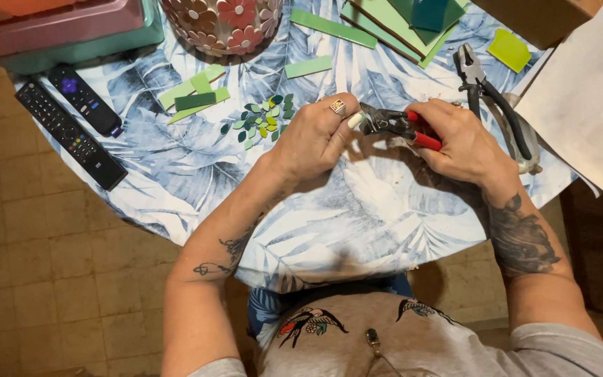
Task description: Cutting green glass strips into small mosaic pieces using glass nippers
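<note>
Nipping step: left hand [315, 136] pinched pale tile piece [355, 120] in nippers [392, 124]; right hand [458, 139] gripped red handles. Next: firm, steady squeeze.

We see warm, even indoor light, soft shadows under both hands on the round leaf-patterned tabletop [357, 209], sharp focus, slightly bowed edges.
</note>
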